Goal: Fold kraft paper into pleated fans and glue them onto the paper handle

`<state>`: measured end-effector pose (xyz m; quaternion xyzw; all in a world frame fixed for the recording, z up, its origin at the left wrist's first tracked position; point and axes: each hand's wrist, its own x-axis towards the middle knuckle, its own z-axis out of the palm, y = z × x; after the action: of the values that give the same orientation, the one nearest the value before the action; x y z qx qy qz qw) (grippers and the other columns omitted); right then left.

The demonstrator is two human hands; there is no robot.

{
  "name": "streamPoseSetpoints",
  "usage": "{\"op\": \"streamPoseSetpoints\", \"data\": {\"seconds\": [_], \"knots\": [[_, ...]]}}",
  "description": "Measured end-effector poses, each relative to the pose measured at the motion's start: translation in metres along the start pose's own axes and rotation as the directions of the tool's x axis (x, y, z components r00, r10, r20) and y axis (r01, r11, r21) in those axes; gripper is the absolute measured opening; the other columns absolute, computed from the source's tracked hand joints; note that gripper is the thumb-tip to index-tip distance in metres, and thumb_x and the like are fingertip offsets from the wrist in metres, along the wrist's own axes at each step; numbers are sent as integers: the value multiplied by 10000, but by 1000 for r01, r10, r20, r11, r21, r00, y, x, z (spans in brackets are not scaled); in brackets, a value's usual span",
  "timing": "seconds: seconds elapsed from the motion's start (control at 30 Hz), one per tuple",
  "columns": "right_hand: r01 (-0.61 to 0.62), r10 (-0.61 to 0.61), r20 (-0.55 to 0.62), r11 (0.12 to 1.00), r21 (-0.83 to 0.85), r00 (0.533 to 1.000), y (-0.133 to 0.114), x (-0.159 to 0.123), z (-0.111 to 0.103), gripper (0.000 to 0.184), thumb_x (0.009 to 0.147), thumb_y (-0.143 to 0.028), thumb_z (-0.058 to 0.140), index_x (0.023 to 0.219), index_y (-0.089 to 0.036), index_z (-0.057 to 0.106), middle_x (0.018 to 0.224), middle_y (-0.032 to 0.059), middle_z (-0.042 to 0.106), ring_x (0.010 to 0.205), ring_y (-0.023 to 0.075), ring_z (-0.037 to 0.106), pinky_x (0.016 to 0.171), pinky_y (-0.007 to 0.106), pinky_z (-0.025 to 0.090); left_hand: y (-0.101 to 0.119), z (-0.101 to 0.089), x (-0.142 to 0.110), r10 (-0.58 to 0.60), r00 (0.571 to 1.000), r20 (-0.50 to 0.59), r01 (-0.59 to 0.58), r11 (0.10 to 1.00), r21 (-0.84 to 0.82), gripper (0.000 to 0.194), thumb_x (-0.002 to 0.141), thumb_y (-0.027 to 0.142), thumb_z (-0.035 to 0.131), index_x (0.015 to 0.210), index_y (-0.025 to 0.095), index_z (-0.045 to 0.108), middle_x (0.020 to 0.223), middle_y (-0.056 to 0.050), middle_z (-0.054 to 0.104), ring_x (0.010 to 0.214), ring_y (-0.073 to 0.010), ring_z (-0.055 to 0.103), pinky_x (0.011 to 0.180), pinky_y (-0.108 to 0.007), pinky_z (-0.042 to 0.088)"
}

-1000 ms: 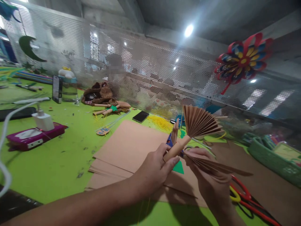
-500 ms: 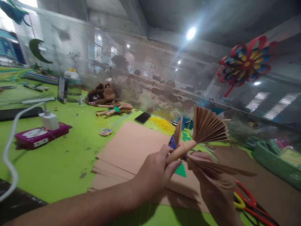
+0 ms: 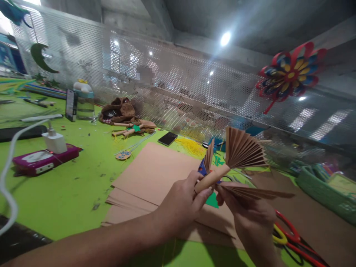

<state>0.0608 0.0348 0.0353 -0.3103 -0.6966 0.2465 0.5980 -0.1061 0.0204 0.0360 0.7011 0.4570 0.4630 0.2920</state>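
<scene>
My left hand [image 3: 179,196] is closed around a rolled brown paper tube [image 3: 214,176], which slants up to the right. A pleated paper fan [image 3: 244,150] spreads out at the tube's far end, and a narrower pleated piece [image 3: 208,159] stands up behind it. Between the thumb and fingers of my right hand [image 3: 251,217] is another pleated paper fan [image 3: 260,192], its folds pointing right, pressed close to the tube. Beneath both hands lies a stack of brown paper sheets [image 3: 155,170]. A green paper piece [image 3: 213,200] shows partly behind my fingers.
Red-handled scissors [image 3: 290,230] lie by my right wrist, near a green basket [image 3: 319,189]. A phone [image 3: 167,138], yellow strands [image 3: 191,145] and a finished paper figure with green star [image 3: 135,128] lie farther back. A purple power strip [image 3: 46,160] with a white charger is on the left.
The right hand's fingers have shifted slightly at the base of the pleated fan, which now sits flatter. The left hand keeps its grip on the tube; the view has swayed a little.
</scene>
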Motion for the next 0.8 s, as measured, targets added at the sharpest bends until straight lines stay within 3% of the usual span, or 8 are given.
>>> {"op": "streamPoseSetpoints", "data": {"seconds": [0.27, 0.47, 0.8], "knots": [[46, -45, 1, 997, -58, 999, -8, 7, -5, 93, 769, -123, 671, 753, -214, 684, 743, 10, 659, 704, 165, 602, 645, 270, 511, 3, -1, 1, -41, 998, 41, 43, 998, -40, 206, 864, 355, 513, 988, 192, 528, 762, -18, 621, 662, -149, 545, 582, -272, 379], [29, -30, 42, 999, 27, 999, 2, 9, -13, 97, 741, -134, 696, 801, -210, 704, 781, 33, 687, 738, 205, 621, 689, 338, 520, 5, 0, 4, -136, 977, 165, 168, 965, -202, 232, 853, 396, 513, 922, 175, 500, 618, 27, 553, 486, -93, 462, 457, -221, 343], [56, -55, 85, 998, -12, 995, 0, 10, -17, 120, 757, -133, 681, 834, -223, 706, 758, 28, 670, 738, 204, 615, 695, 351, 533, 4, 3, 5, -131, 969, 208, 194, 928, -317, 251, 839, 400, 533, 933, 167, 520, 649, 20, 531, 507, -91, 499, 458, -216, 369]]}}
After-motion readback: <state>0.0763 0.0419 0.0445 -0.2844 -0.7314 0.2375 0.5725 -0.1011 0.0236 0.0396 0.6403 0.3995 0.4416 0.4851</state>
